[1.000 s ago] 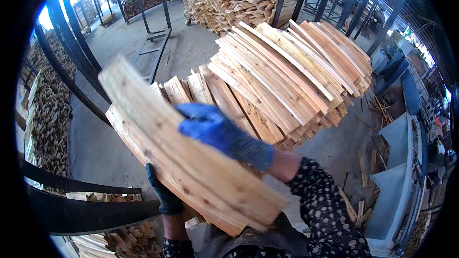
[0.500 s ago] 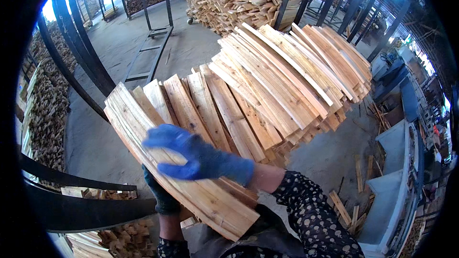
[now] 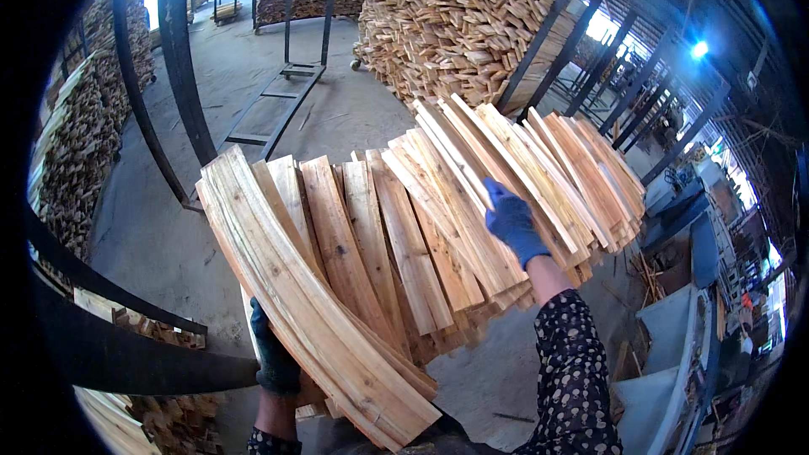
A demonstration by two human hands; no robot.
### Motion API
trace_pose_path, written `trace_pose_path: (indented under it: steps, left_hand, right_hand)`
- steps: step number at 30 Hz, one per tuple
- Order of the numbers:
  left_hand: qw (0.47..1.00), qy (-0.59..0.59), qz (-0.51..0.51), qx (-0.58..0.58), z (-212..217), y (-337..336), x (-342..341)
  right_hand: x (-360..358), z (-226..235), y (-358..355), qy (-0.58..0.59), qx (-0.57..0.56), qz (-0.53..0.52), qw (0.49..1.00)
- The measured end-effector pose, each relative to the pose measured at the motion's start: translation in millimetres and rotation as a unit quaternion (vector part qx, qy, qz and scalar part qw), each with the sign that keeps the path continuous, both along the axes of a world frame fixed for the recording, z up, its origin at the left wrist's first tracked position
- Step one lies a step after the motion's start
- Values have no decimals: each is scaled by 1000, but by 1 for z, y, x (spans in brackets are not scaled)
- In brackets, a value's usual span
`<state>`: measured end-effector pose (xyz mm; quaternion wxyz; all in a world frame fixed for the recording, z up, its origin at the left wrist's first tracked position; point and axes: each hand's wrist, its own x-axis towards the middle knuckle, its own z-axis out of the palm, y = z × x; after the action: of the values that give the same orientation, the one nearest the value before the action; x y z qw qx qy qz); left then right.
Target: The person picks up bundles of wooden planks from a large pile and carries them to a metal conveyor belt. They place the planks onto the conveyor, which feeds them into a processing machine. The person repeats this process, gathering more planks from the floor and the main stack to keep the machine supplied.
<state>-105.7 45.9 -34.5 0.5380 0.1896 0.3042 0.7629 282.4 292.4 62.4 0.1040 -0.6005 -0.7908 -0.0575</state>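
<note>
Fanning pale wooden slats (image 3: 337,286) — curved, rough-sawn.

Pale, rough-sawn wooden slats (image 3: 354,261) lie fanned side by side in overlapping layers, ends splaying outward.

A single head view looks down and forward from the person's head, set above and just behind the hands, so both forearms enter from the lower edge. It sits close to the fanned stack of wooden slats (image 3: 404,261), which fills the middle of the frame, with the left hand (image 3: 274,358) under its near end and the right hand (image 3: 512,221) on top of it. The wide fisheye lens bends straight edges toward the rim (the dark steel posts (image 3: 181,59) at left curve plainly). Beyond, the view faces across a concrete floor (image 3: 278,109) toward stacked timber racks (image 3: 455,25). No second view shares the scene.
</note>
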Motion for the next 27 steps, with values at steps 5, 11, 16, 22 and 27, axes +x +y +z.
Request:
trace_pose_path:
  steps: [5,11,16,22,27]
  left_hand:
    - [999,-14,19,-22,11,0,3]
    - [999,-20,9,-41,6,-2,1]
    - [976,-215,-28,7,-72,3,-32]
    - [998,-59,3,-35,-45,-7,-19]
    - [995,34,51,-75,-20,-12,-10]
  right_hand:
    - [-3,52,-28,384,-144,64,910]
    - [-113,87,-124,578,-335,154,728]
    - [-199,72,-169,562,-438,258,653]
    - [-215,56,-182,275,36,379,883]
    - [-201,28,-172,471,-401,357,700]
